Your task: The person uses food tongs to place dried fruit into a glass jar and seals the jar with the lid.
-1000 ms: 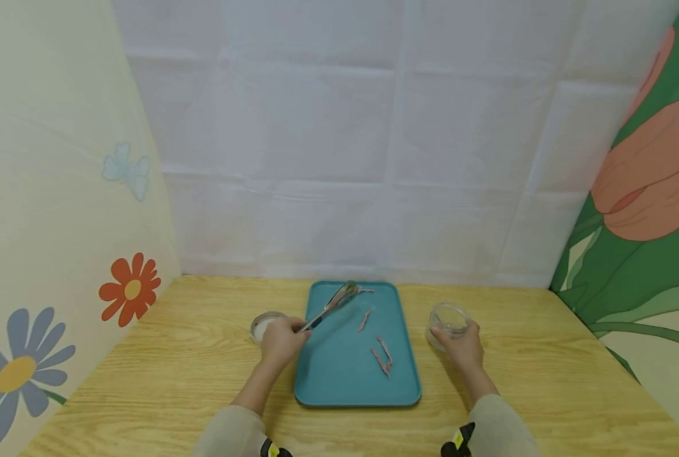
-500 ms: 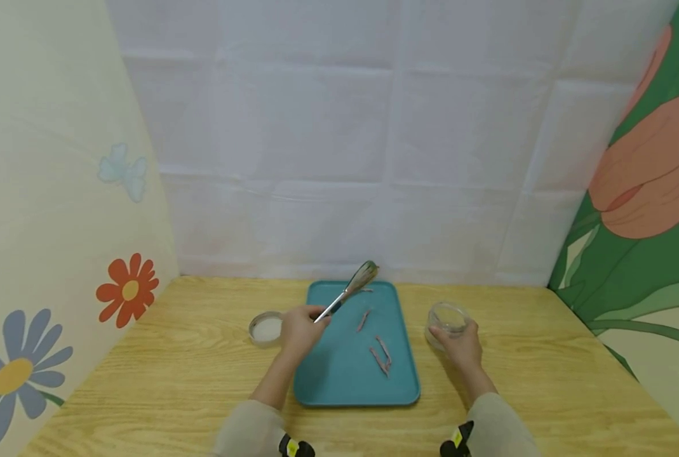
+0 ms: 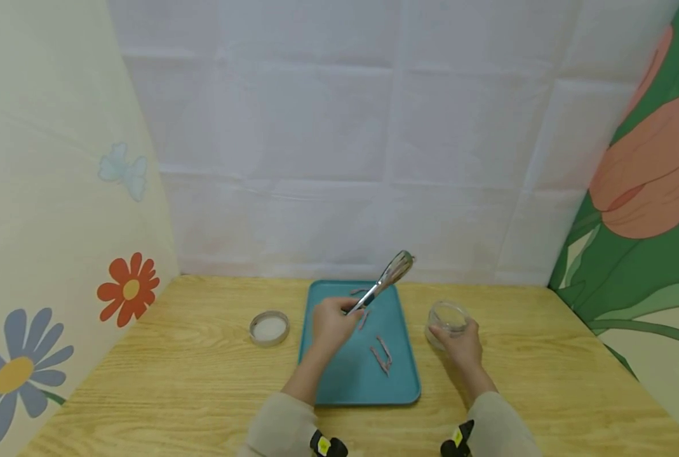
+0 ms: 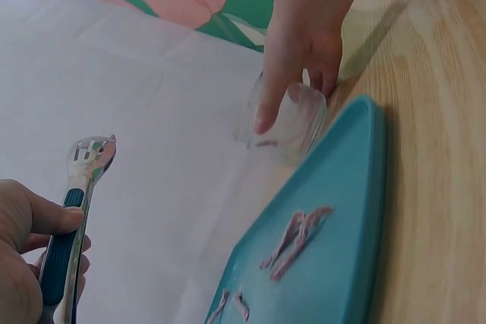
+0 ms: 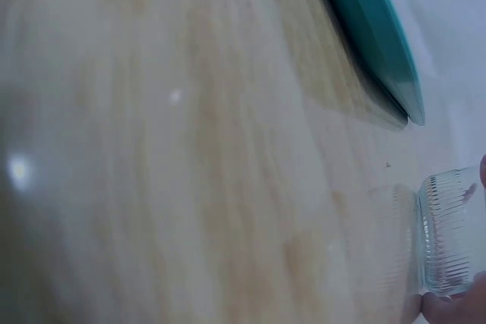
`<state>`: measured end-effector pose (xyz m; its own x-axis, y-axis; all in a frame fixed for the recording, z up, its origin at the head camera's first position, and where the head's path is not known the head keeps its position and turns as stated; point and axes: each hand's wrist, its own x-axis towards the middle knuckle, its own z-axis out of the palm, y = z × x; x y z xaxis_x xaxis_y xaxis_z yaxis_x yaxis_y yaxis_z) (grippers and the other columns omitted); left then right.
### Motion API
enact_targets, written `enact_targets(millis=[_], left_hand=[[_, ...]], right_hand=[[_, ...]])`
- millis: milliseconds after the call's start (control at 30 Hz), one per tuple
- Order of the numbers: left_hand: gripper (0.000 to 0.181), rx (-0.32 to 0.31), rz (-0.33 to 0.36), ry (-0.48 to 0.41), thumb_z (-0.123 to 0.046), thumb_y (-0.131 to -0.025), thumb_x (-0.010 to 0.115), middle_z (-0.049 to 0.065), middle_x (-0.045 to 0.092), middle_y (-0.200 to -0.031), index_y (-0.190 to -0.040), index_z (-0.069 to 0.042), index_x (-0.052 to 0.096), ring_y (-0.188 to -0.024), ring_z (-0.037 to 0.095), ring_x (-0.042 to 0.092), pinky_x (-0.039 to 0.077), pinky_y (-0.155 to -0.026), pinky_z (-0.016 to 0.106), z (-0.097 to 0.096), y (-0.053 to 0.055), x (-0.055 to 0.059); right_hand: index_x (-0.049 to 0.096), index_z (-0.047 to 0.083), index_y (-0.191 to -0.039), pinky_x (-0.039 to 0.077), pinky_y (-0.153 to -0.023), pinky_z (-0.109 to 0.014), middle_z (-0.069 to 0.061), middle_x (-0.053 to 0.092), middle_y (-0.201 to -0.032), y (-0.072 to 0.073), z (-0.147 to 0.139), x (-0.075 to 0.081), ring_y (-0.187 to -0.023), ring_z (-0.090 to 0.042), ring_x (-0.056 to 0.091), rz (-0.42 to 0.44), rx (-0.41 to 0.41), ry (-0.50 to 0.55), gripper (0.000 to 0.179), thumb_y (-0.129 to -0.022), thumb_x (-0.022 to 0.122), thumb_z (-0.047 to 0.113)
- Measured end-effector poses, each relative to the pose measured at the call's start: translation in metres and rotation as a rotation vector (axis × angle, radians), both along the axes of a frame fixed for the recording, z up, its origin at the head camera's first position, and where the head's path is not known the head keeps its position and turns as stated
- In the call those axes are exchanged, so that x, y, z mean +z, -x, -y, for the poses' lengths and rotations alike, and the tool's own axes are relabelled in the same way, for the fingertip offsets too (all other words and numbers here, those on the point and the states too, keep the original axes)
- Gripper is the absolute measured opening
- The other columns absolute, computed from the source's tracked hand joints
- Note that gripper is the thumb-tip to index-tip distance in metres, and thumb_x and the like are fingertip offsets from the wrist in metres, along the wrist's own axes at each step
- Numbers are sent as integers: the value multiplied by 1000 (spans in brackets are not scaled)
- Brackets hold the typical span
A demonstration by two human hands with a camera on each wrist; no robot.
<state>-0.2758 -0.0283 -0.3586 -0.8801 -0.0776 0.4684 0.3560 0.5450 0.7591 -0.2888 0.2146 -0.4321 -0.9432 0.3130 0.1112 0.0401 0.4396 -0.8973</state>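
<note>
Over the back part of the blue tray (image 3: 353,384), my left hand (image 3: 333,327) grips metal tongs (image 3: 383,282) with a dark blue handle (image 4: 61,263). The tongs point up and right, and a small pinkish bit shows at the edge of their closed tips (image 4: 95,153). On the right, my right hand (image 3: 463,346) holds a clear glass jar (image 3: 449,312) on the table, thumb and fingers round its sides. Inside the jar lies a pinkish strip (image 5: 469,192). Several thin pinkish strips (image 4: 296,244) lie on the tray.
A round lid (image 3: 268,329) with a pale inside rests on the wooden table (image 3: 202,355), left of the tray. A white sheet (image 3: 316,146) hangs behind the table, and painted walls (image 3: 127,292) stand at both sides.
My left hand has lifted the tongs from the tray's back left and carried them rightward, so the lid is now fully seen. The right hand and jar have stayed in place.
</note>
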Motion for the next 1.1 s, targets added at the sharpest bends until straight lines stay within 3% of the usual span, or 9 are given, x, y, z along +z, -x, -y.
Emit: enact_targets(millis=[200,367,667,833,1000,1100], left_hand=[[10,-14,-49,-9,-11,-66,72,-4,61,-63,-76,-11,71,-54,8,51,38,-47,23,-17,-2,0],[8,-51,-50,2,-11,-66,72,-4,62,-62,-74,-11,71,-54,7,51,38,-48,22,-31,-5,0],[9,-46,-8,58,-11,-65,71,-8,61,-60,-73,-13,71,-56,6,54,39,-48,21,-49,-11,-12],[10,-13,40,105,-14,-67,72,-9,60,-61,-77,-15,72,-54,5,52,39,-48,21,-57,-14,-15],[9,3,102,168,-17,-70,71,-9,60,-64,-80,-16,71,-55,4,52,41,-49,22,-64,-14,-20],[8,-1,104,207,-16,-71,70,-9,61,-65,-79,-16,71,-57,5,53,42,-51,23,-67,-15,-25]], right_hand=[[13,-8,-130,25,-89,-51,-35,28,-123,-1,0,0,-111,-47,28,-4,-4,-2,89,-73,67,35],[11,-8,-130,25,-88,-52,-35,28,-124,-1,-2,1,-112,-47,27,0,7,-1,89,-74,65,35],[13,-9,-130,25,-89,-51,-35,28,-123,0,0,0,-112,-47,27,-2,6,12,87,-74,66,33],[13,-8,-130,25,-89,-51,-35,29,-123,-1,1,1,-112,-46,28,-8,2,9,91,-73,66,38],[15,-10,-128,30,-84,-52,-36,35,-116,-2,1,-1,-105,-47,33,-50,-9,4,95,-70,65,47],[18,-10,-126,33,-80,-50,-34,40,-109,-2,2,-1,-101,-45,37,-55,-14,9,94,-70,65,48]])
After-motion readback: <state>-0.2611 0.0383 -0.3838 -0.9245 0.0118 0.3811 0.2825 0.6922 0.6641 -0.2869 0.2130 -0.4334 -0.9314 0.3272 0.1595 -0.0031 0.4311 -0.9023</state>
